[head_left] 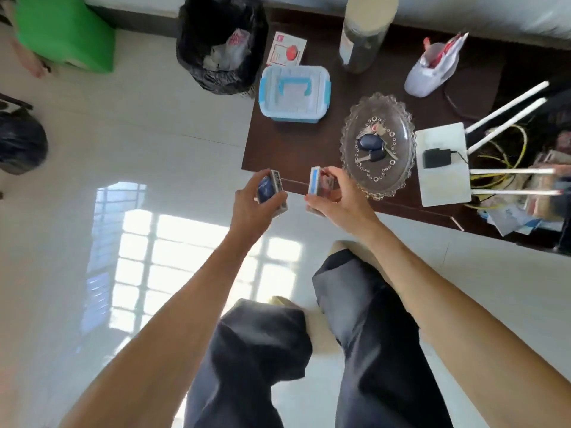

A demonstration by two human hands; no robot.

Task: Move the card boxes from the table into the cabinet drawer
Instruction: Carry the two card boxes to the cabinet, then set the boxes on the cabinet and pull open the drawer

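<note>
My left hand (250,208) grips a blue-faced card box (270,188), held in the air just off the front left corner of the dark wooden table (296,146). My right hand (336,199) grips a second card box (321,185) with a light blue edge and a reddish face, over the table's front edge. The two boxes are about a hand's width apart and do not touch. No cabinet drawer shows in the view.
On the table stand a clear tub with a blue lid (295,94), a glass dish holding keys (378,143), a white router (443,163), a tall jar (364,32) and a white bag (432,69). A black-lined bin (221,41) sits left of the table. My legs (309,350) are below.
</note>
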